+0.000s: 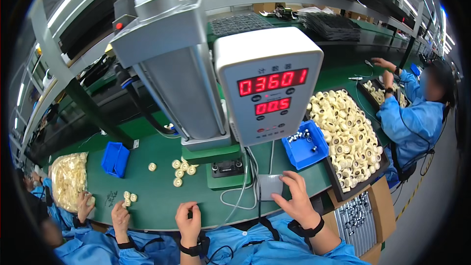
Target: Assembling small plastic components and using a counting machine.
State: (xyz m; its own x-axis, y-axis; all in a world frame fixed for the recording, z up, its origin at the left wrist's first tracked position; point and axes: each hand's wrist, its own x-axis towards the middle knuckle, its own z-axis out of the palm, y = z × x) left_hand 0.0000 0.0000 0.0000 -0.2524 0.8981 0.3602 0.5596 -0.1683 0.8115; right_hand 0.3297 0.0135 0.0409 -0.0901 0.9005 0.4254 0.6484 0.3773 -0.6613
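My left hand [188,223] is over the near edge of the green table, its fingers curled in. Whether anything is inside that curl is hidden. My right hand [298,201] has thumb and fingers apart around the right side of a small flat grey box [270,188], with the fingertips at its edge; nothing shows in this hand. Straight ahead stands a grey press [179,83] on a green base [216,179]. Several cream round plastic parts [179,172] lie left of that base.
A white counter box [267,68] with red digits hangs beside the press. Right: a blue bin [306,149] of metal parts, a black tray [339,191] heaped with cream parts, a carton [387,211] of metal rods. Co-workers sit left and right; one's hand [120,218] is near mine. Loose cables cross the table.
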